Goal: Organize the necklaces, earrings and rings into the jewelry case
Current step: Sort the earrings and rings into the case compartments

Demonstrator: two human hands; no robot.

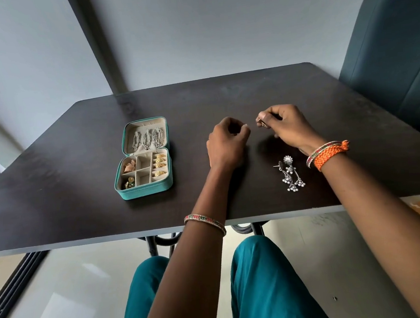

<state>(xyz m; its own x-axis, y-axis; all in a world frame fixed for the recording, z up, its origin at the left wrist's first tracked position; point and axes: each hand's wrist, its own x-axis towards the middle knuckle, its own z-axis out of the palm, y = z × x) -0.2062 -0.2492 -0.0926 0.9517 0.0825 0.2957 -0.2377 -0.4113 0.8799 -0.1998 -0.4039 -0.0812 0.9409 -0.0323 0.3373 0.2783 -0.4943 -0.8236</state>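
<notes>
Pale grey walls rise behind a dark brown bench, with a teal upholstered chair at its far right corner.

From the head view, a teal jewelry case lies open on the left part of the bench. Its lid holds three silver chain necklaces side by side. Its tray is split into compartments: gold rings sit in the right-hand column, a gold piece lies in the upper left compartment, and small gold and green pieces lie in the lower left one.

Right of the case, the left hand rests on the bench with fingers curled and nothing visible in it. Just beside it, the right hand pinches a small gold-coloured piece at its fingertips; what kind of jewelry it is cannot be told. Silver dangling earrings with pearl-like beads lie on the bench near the right wrist, which wears an orange braided band and a bangle.
</notes>
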